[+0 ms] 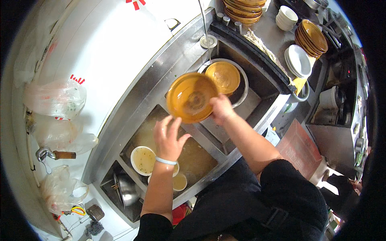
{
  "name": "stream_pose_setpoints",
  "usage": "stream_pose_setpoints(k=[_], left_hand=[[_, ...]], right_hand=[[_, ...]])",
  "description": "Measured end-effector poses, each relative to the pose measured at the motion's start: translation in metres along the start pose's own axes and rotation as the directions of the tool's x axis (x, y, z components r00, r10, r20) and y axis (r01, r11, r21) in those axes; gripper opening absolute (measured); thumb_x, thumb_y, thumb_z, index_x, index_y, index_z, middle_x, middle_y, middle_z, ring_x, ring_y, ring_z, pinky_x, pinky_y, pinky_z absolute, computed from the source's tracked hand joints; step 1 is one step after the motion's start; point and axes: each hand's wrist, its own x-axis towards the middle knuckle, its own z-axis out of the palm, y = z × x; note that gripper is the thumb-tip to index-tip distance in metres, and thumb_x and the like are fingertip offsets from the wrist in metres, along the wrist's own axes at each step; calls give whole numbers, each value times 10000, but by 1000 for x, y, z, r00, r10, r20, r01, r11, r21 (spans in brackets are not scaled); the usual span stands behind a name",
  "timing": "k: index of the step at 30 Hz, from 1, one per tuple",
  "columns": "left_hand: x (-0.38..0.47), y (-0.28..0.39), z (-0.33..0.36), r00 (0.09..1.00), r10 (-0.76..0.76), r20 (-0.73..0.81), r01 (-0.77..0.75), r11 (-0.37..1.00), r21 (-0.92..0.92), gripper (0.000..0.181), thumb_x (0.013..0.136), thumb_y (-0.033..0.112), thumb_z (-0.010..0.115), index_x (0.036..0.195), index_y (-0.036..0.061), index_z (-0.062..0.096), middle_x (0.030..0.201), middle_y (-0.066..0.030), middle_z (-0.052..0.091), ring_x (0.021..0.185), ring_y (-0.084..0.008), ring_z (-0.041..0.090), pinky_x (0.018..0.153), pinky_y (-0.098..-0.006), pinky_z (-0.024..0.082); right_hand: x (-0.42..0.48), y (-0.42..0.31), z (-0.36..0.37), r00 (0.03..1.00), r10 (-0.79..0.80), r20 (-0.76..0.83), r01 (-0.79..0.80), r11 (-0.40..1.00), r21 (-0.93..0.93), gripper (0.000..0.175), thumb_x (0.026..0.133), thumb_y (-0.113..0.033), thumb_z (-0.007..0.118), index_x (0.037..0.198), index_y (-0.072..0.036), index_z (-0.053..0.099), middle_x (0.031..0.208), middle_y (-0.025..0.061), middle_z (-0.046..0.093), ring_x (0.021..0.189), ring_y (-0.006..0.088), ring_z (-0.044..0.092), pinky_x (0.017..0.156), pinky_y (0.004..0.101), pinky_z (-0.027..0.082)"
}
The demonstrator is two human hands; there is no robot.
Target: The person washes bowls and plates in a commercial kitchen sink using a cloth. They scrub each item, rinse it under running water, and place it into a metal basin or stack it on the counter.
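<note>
My right hand grips the rim of a yellow-brown bowl, slightly blurred, above the divider of a stainless steel sink. Just below the bowl, my left hand has its fingers spread and wears a pale bracelet; whether a fingertip touches the rim I cannot tell. Behind the held bowl, another yellow-brown bowl sits in a round metal basin in the right sink compartment. White bowls, one a bowl of yellowish liquid with green bits, stand in the murky water of the middle compartment, partly hidden by my left arm.
A steel bowl and chopsticks lie in the left compartment. Stacked brown bowls, white bowls and small white bowls stand on the right counter. Plastic bags hang at left near a faucet. A black-edged ledge borders the sink.
</note>
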Motion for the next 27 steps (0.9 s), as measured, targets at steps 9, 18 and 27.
stream_pose_setpoints(k=[9, 18, 27], left_hand=[[-70, -98, 67, 665, -551, 504, 377, 831, 410, 845, 701, 406, 845, 1363, 27, 481, 1409, -261, 436, 1285, -400, 462, 1086, -457, 384], [-72, -87, 116, 382, -530, 757, 268, 847, 459, 723, 788, 415, 712, 1369, 51, 483, 1499, -209, 378, 1342, -352, 438, 1134, -463, 317], [-99, -113, 106, 210, -651, 730, 30, 750, 661, 689, 843, 447, 632, 1437, 139, 466, 1486, -94, 464, 1387, -327, 404, 1135, -467, 308]], right_hand=[[136, -22, -96, 910, -69, -409, 39, 996, -83, 407, 971, -23, 422, 1362, -70, 321, 1333, 190, 473, 1148, 366, 570, 753, 502, 620], [64, 96, -12, 926, -377, 0, 319, 785, -530, 258, 914, -205, 655, 949, -19, 480, 794, 130, 618, 586, 212, 600, 501, 357, 539], [71, 229, 86, 773, 430, 467, 629, -418, -656, 291, 874, -181, 612, 1116, -39, 692, 1266, 177, 620, 1174, 309, 604, 932, 410, 520]])
